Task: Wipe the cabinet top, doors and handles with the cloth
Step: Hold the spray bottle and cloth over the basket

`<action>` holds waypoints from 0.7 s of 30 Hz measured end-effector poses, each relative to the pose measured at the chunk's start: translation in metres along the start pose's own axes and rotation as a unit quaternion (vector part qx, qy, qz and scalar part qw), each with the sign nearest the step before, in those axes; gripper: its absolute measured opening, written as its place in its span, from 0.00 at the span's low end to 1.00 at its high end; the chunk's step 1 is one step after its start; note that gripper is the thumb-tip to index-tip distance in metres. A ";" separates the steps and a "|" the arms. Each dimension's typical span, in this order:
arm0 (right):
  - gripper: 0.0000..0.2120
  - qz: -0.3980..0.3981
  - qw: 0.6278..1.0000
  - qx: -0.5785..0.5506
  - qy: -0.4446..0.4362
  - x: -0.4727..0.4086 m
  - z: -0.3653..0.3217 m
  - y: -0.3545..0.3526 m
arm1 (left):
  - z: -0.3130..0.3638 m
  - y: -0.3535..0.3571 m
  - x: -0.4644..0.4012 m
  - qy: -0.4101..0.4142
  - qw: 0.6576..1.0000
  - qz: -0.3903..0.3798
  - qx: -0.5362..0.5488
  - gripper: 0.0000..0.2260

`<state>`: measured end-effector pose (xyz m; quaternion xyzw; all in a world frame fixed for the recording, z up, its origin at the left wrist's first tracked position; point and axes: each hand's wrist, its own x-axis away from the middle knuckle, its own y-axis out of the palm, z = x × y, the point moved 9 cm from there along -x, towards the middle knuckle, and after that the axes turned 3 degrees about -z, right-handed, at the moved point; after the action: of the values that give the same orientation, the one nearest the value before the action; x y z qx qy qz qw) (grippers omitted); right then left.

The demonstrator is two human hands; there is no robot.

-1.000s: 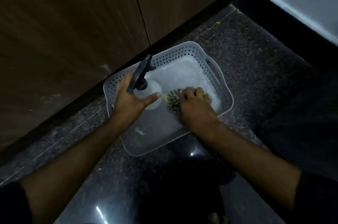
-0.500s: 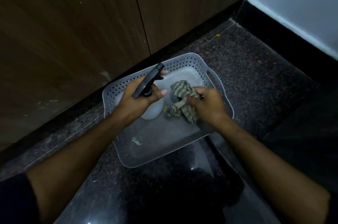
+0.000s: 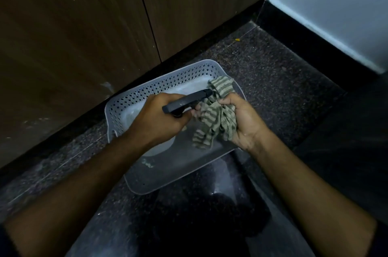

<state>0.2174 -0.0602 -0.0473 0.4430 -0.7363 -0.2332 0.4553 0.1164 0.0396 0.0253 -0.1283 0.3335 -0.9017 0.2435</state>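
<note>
Both hands have lifted out of the basket [image 3: 134,97] on the floor, the left hand [image 3: 156,118] gripping the spray bottle [image 3: 186,99] aimed at the cloth [image 3: 216,118] bunched in the right hand [image 3: 241,122], so wetting comes before any wiping of the cabinet doors [image 3: 84,25].

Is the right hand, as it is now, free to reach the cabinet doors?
Probably yes: the right hand grips only the cloth, and nothing blocks the cabinet doors.
</note>
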 end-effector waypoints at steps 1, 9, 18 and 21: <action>0.29 0.005 1.000 0.009 -0.011 -0.001 -0.002 0.000 | -0.001 0.000 0.000 0.000 1.000 -0.004 -0.004 0.06; 0.35 0.026 0.999 0.013 -0.018 -0.005 -0.013 -0.004 | -0.003 0.001 0.005 0.002 1.000 0.005 0.012 0.04; 0.31 0.106 0.989 0.096 -0.048 -0.012 -0.026 -0.019 | -0.010 -0.001 0.003 -0.015 0.998 0.006 -0.062 0.11; 0.30 0.114 0.984 0.122 -0.064 -0.014 -0.034 -0.020 | -0.012 -0.002 0.002 -0.024 0.996 0.004 -0.082 0.11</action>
<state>0.2586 -0.0566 -0.0526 0.3928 -0.8322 -0.1162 0.3737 0.1098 0.0463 0.0175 -0.1679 0.4014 -0.8667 0.2439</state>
